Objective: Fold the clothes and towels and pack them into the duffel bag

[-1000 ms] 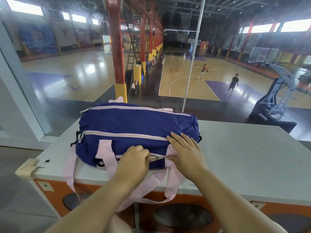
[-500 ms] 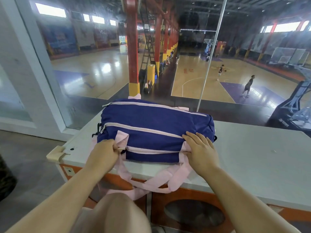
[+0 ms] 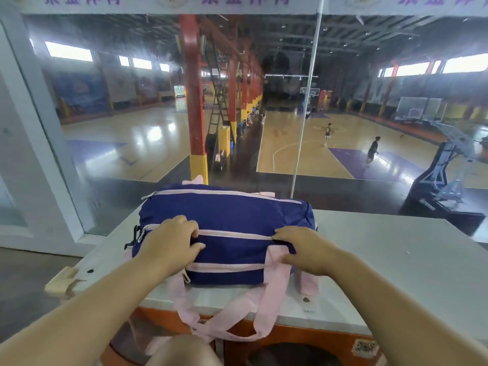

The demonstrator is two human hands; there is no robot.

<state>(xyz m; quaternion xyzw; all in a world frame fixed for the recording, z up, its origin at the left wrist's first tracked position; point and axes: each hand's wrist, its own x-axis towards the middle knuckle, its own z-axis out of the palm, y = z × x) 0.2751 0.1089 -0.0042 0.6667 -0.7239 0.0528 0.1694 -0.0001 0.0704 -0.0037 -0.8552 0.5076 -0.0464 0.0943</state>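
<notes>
Duffel bag (image 3: 224,217) is sitting on the white counter (image 3: 396,260) right at the near edge, with its pink straps (image 3: 264,299) hanging off the front. It's soft cloth and stuffed round, so I'd guess it's squishy, not too heavy, and nothing breakable. Cloth like that bunches up under a zip, so pin it near the zip end with one hand while the other pulls. For lifting, grab the straps, not the body.

Left hand (image 3: 169,241) has its fingers curled over the left end of the middle zipper (image 3: 235,235), thumb underneath, pinching the bag there. Can't tell if it actually has the zip pull. Right hand (image 3: 303,249) is clamped onto the cloth at the right end of the same zipper.

Half a second back, the left hand was down at the left end of the lower zipper (image 3: 224,266) and the right lay flat on the bag. Now both are up at the middle zipper, and the right has switched from flat to grabbing. The bag looks to be in the same spot.
</notes>
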